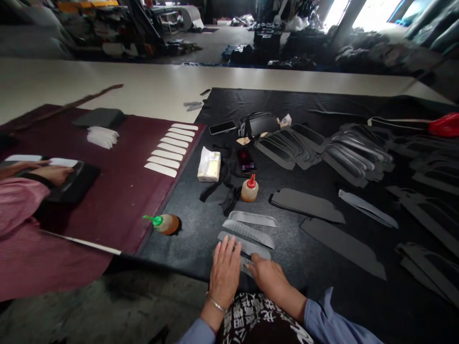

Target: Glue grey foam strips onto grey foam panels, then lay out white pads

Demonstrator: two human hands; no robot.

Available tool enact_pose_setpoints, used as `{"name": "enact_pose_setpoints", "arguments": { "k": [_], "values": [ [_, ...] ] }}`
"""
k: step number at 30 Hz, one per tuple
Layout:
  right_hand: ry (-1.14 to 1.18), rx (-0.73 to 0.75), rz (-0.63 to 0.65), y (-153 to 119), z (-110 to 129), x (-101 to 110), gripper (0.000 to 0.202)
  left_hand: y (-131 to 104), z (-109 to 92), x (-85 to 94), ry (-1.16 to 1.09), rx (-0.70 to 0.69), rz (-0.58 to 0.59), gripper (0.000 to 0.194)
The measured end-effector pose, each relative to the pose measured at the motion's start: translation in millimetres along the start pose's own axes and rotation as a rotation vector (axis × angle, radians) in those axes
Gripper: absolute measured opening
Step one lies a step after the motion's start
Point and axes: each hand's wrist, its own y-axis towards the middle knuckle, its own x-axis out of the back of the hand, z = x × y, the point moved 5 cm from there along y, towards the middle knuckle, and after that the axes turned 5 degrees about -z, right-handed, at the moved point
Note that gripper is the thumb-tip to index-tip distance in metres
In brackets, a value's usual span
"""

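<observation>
Long pale table (150,88) spread with a black felt mat (201,200) on the right and a maroon cloth mat (122,191) on the left. On the black: grey curved strips (251,219) near the front edge, dark flat cut-out pieces (306,204), fanned black frames (287,148), red-capped glue bottle (249,188), toppled green-capped bottle (164,223), white tissue pack (209,165), black smartphone (222,127). On the maroon: row of white strips (172,149), stack of white pieces (102,136).
</observation>
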Motion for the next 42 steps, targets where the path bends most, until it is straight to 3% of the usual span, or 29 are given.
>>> {"name": "enact_pose_setpoints", "arguments": {
  "k": [3,9,12,15,17,20,23,28,32,38,42],
  "values": [
    [-0.039,0.008,-0.011,0.1,3.9,2.9,0.023,-0.1,-1.3,-18.8,0.073,-0.152,0.164,0.051],
    [-0.17,0.099,-0.073,-6.6,9.9,15.6,0.02,-0.2,4.5,-26.5,0.129,-0.149,0.205,0.055],
    [-0.222,0.228,-0.248,-6.9,7.1,22.3,0.015,-0.2,2.9,-27.2,0.151,-0.125,0.215,0.054],
    [-0.232,0.349,-0.478,-1.5,-3.3,19.4,0.035,-0.5,1.3,-28.4,0.185,-0.128,0.222,0.053],
    [-0.214,0.446,-0.565,3.4,-11.0,9.6,0.046,-1.1,1.0,-28.7,0.198,-0.133,0.216,0.052],
    [-0.188,0.568,-0.572,8.8,-20.0,-8.0,0.052,-2.1,0.0,-28.9,0.202,-0.133,0.202,0.053],
    [-0.179,0.6,-0.571,9.6,-25.0,-15.6,0.055,-0.1,-5.4,-28.2,0.205,-0.144,0.169,0.053],
    [-0.165,0.617,-0.617,8.3,-25.6,-13.2,0.052,14.8,-15.6,-29.6,0.184,-0.196,0.139,0.057],
    [-0.203,0.628,-0.675,10.1,-26.0,-14.6,0.051,25.3,-11.9,-36.6,0.185,-0.213,0.175,0.058],
    [-0.232,0.643,-0.687,9.2,-27.7,-15.9,0.05,24.4,-6.9,-40.5,0.205,-0.196,0.162,0.056],
    [-0.198,0.594,-0.662,13.6,-30.1,-2.4,0.052,23.3,-8.0,-41.9,0.221,-0.181,0.17,0.057]
  ]
}}
